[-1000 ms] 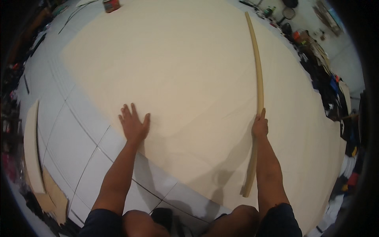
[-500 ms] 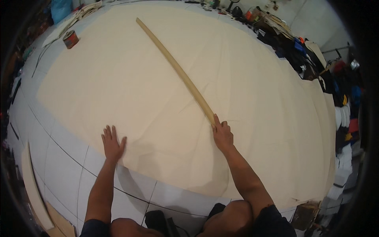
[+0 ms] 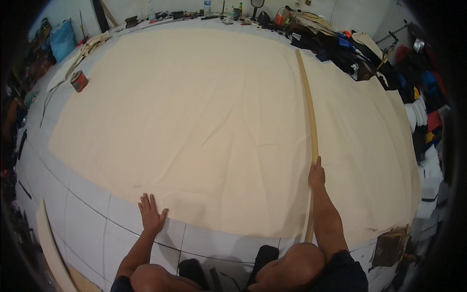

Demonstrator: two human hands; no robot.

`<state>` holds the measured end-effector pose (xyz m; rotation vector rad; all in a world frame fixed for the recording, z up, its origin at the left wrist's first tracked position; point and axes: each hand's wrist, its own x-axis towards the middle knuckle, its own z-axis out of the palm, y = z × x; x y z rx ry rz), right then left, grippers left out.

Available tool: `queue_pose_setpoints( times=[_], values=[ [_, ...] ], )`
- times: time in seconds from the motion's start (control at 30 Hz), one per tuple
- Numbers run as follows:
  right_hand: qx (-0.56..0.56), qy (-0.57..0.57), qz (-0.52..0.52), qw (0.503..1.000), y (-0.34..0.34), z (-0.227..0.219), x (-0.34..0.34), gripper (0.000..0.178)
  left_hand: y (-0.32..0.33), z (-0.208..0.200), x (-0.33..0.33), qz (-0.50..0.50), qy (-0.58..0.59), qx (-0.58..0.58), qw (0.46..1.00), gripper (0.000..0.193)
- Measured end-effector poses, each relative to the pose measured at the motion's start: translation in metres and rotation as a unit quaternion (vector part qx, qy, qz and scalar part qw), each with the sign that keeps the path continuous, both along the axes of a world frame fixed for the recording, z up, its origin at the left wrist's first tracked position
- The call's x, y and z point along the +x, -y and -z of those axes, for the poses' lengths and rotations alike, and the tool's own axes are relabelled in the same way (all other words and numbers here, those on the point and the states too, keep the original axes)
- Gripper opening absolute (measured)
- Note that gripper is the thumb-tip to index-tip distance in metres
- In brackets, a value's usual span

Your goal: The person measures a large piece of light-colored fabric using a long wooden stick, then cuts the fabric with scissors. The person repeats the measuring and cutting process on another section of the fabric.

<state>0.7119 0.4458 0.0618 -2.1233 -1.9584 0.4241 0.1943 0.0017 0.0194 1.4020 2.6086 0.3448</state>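
Note:
A large cream cloth sheet (image 3: 194, 112) lies spread over the floor with faint creases. My left hand (image 3: 152, 214) rests flat at its near edge, fingers spread, with nothing in it. On the right, my right hand (image 3: 316, 174) is closed round a long, narrow wooden strip (image 3: 308, 107). The strip lies across the sheet from near to far, its far end close to the heap of fabric. Its near end reaches past the sheet's near edge, partly hidden by my forearm and knee.
White floor tiles (image 3: 82, 214) border the sheet. A red can (image 3: 79, 81) stands at its left edge, a blue bag (image 3: 62, 41) behind it. Dark fabric (image 3: 335, 53) is heaped at the far right. A wooden box (image 3: 390, 247) sits near right, a pale curved board (image 3: 51, 248) near left.
The wooden strip has swung from a slant to nearly straight ahead and moved right with my right hand. My left hand has drawn back toward the near edge. The view has tilted up.

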Motion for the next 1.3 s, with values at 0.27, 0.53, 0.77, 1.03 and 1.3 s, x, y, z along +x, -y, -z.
queue_pose_setpoints(
  times=[0.27, 0.53, 0.77, 1.03, 1.3],
  values=[
    [-0.028, -0.023, -0.118, 0.992, 0.079, -0.017, -0.078, 0.056, -0.002, -0.007, -0.001, 0.018, 0.011, -0.006, 1.0, 0.09],
    [-0.02, 0.004, -0.36, 0.933, 0.084, -0.037, -0.228, 0.052, -0.002, -0.004, -0.006, 0.013, 0.034, -0.075, 0.997, 0.098],
    [-0.039, 0.053, -0.17, 0.983, 0.003, 0.007, -0.197, 0.053, -0.005, -0.017, -0.01, 0.024, 0.064, -0.126, 0.99, 0.105],
    [-0.014, -0.078, 0.005, 0.997, -0.048, 0.013, -0.032, 0.054, -0.002, -0.012, -0.016, 0.046, 0.081, -0.156, 0.983, 0.122],
    [0.008, -0.076, -0.075, 0.994, 0.018, 0.001, -0.041, 0.055, -0.001, -0.011, -0.016, 0.054, 0.05, -0.127, 0.989, 0.121]
  ],
)
